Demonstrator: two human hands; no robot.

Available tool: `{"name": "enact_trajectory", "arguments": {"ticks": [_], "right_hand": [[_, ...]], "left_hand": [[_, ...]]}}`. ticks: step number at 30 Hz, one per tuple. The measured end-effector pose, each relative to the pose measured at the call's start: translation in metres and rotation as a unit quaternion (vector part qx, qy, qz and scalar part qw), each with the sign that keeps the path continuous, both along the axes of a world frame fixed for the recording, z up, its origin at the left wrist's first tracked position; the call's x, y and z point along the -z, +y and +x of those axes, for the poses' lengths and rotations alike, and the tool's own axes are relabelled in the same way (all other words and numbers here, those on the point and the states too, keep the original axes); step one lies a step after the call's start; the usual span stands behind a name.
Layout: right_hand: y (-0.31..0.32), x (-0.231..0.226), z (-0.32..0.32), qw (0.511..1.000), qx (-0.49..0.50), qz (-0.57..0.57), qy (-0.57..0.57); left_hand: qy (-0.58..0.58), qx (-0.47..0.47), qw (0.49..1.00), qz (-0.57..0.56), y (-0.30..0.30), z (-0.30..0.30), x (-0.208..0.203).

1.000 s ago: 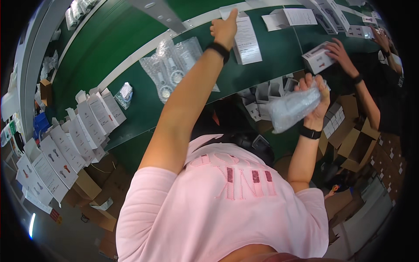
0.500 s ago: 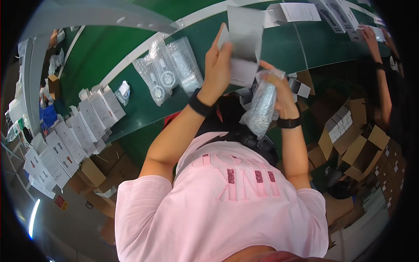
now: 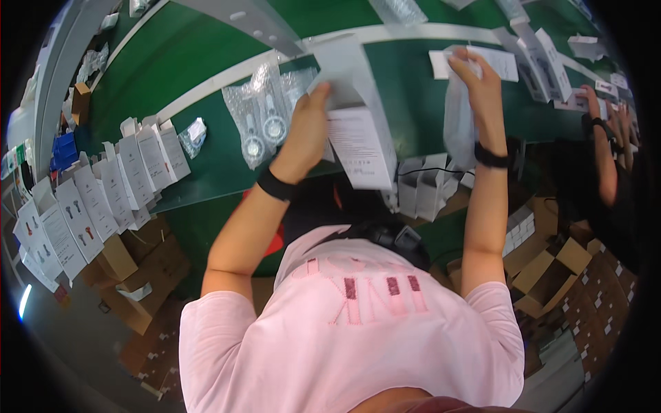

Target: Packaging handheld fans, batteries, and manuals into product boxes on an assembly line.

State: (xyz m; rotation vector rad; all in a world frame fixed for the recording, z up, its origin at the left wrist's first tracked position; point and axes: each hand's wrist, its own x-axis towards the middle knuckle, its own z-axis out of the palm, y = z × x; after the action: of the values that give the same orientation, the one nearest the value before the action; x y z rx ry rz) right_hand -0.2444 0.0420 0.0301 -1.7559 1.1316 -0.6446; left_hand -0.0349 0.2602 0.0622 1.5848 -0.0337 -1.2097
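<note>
My left hand [image 3: 306, 131] is closed on the left side of a white printed carton [image 3: 361, 148], whose top flap stands up. Out to the right, my right hand [image 3: 480, 86] pinches the upper end of a long bubble-wrap package [image 3: 457, 120]; its contents are too blurred to make out. Left of the carton, bubble-wrapped devices with round ring heads [image 3: 265, 129] lie on the green table [image 3: 206, 168]. Beyond my right hand lies a flat white printed card or box [image 3: 499, 63].
A row of upright white cartons [image 3: 113, 189] lines the table's left edge, near a small wrapped piece [image 3: 193, 136]. Several small white boxes [image 3: 423, 189] stand below the table edge. Brown cardboard boxes [image 3: 551, 275] are at lower right. Another person's arm [image 3: 606, 162] works at far right.
My right hand has moved up and to the right with the bubble-wrap package, away from the carton. The carton has come down and left, its printed side now showing.
</note>
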Motion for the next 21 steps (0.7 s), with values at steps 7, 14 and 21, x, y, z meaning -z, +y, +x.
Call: {"name": "enact_trajectory", "arguments": {"ticks": [7,14,21], "right_hand": [[-0.085,0.044,0.135,0.923,-0.027,-0.1,0.37],[-0.105,0.104,0.145,0.936,-0.068,0.003,0.345],[-0.023,0.07,0.075,0.966,-0.05,0.196,0.159]], "left_hand": [[0.374,0.118,0.919,0.033,-0.009,0.016,0.037],[0.506,0.067,0.858,-0.048,-0.006,0.009,0.066],[0.564,0.054,0.793,-0.224,0.029,0.021,0.057]]}}
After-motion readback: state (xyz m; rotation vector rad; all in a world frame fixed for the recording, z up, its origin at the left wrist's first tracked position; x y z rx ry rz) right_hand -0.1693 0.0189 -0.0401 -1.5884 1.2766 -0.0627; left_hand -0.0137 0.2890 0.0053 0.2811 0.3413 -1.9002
